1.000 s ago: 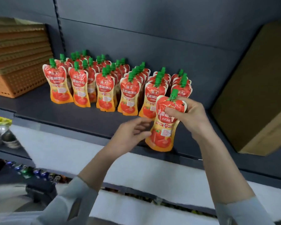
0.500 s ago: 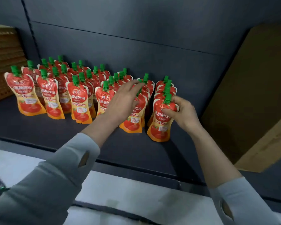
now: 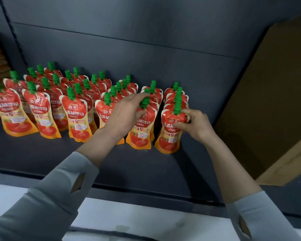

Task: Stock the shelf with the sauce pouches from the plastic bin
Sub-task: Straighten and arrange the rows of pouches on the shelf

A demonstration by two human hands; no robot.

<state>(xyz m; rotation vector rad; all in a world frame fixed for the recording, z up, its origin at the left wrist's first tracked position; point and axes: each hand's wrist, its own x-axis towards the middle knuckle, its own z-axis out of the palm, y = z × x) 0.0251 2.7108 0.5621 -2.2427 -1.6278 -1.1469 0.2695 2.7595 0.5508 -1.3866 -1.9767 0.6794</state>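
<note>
Standing upright at the front of the shelf's [image 3: 129, 164] rightmost row, the end pouch [image 3: 169, 134] is pinched near its top by the right hand [image 3: 196, 126], just to its right; the left hand [image 3: 125, 113] curls round the neighbouring pouch [image 3: 141, 131] at its cap.

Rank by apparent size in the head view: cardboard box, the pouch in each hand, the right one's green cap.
1. cardboard box, largest though cut off by the frame.
2. right pouch, in the right hand, and left pouch, in the left hand: alike, unranked.
3. green cap, smallest.
</note>
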